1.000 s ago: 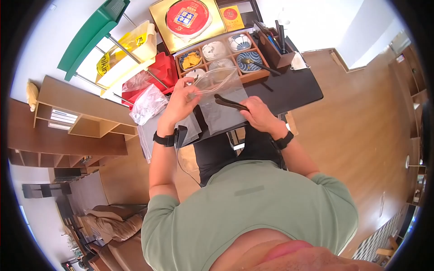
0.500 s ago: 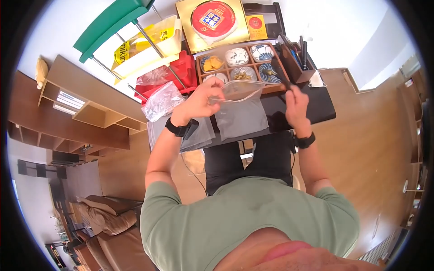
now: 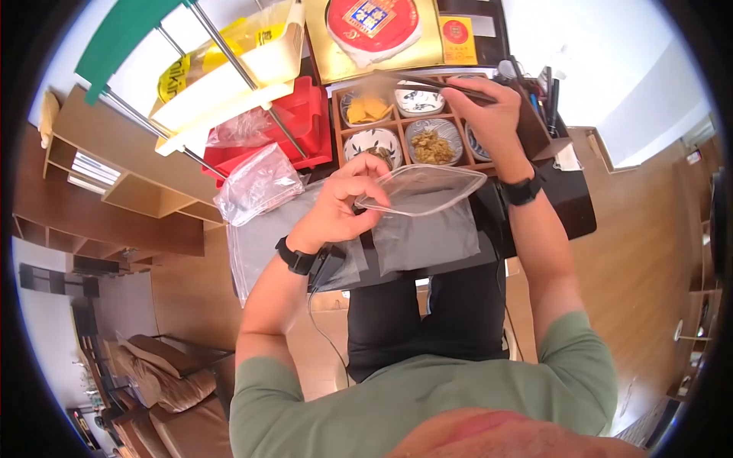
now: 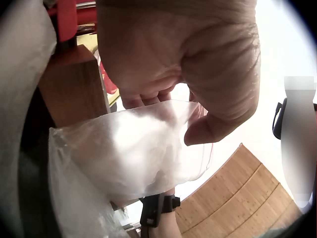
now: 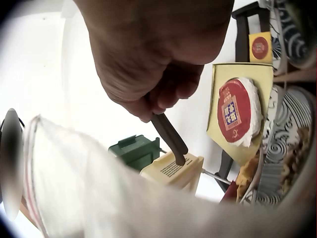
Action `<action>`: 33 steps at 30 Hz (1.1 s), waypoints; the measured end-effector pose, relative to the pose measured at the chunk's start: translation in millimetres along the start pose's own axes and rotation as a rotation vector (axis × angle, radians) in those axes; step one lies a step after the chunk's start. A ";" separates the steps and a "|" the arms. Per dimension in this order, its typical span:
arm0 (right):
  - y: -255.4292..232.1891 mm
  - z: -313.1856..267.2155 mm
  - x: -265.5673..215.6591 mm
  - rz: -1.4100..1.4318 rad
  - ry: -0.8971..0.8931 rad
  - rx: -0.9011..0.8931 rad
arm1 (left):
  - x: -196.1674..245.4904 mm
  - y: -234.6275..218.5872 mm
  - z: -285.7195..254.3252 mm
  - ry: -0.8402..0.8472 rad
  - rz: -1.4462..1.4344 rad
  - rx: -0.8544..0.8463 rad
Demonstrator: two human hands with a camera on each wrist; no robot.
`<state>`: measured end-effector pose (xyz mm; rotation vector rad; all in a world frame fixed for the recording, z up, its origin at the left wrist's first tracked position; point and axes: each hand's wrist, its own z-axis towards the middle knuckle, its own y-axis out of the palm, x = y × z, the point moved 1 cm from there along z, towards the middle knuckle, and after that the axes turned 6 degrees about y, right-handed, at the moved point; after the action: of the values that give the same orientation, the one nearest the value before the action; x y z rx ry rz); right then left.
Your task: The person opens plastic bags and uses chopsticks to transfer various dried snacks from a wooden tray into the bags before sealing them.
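Note:
My left hand (image 3: 340, 200) pinches the rim of a clear plastic zip bag (image 3: 435, 189), its mouth held wide in front of the divided wooden box (image 3: 338, 137). In the left wrist view, thumb and fingers meet at the edge of the bag (image 4: 124, 148). Dark tongs (image 3: 427, 82) are gripped by my right hand (image 3: 492, 114), reaching left over the box's back row. Their far end is blurred near the bowl with yellow slices (image 3: 366, 109). A patterned bowl (image 3: 435, 142) of brownish pieces sits in the front row, beside a leaf-patterned bowl (image 3: 372, 143).
A gold box with a red round cake (image 3: 374, 27) stands behind. To the left are a red bin (image 3: 313, 114), a cream bin (image 3: 229, 99) and a crumpled plastic bag (image 3: 259, 183). A pen holder (image 3: 538, 126) is at right. Flat clear bags (image 3: 427, 244) lie on the dark table.
The right hand has gone from the table's front, past the box's right side, to above its back row with the tongs. The left hand has kept the bag, whose mouth now gapes wider.

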<state>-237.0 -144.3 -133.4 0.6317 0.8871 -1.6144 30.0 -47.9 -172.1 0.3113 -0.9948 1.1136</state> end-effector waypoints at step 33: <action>3.2 30.9 17.6 -0.211 -0.092 -0.390 | -6.4 -5.7 -5.2 -0.020 -0.007 0.141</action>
<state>-236.0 -179.8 -130.4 0.1950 1.1909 -1.5805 37.0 -50.9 -178.7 0.4400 -0.9342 1.1783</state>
